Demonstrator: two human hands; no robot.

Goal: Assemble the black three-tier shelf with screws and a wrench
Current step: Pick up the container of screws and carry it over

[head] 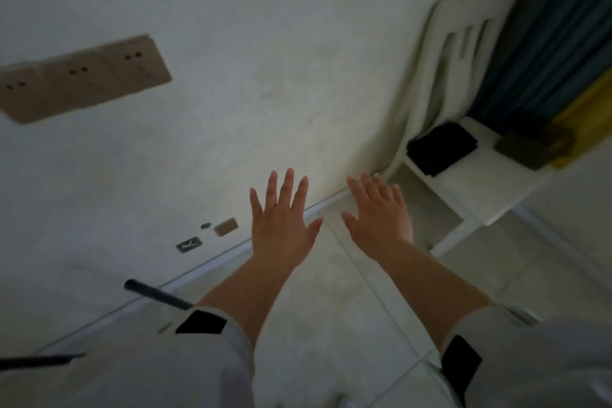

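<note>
Head view: left hand [281,225] and right hand [381,215] spread, holding nothing; I'd first grasp the black rod [159,295] below-left of the left hand.

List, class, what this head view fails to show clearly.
- Black rod: its lower end is hidden behind the left sleeve.
- Second black bar: cut off by the left edge.
- Dark things on the white chair: too blurred to identify.
- Screws, wrench: none visible.
- Left hand and right hand: open, empty.
</note>
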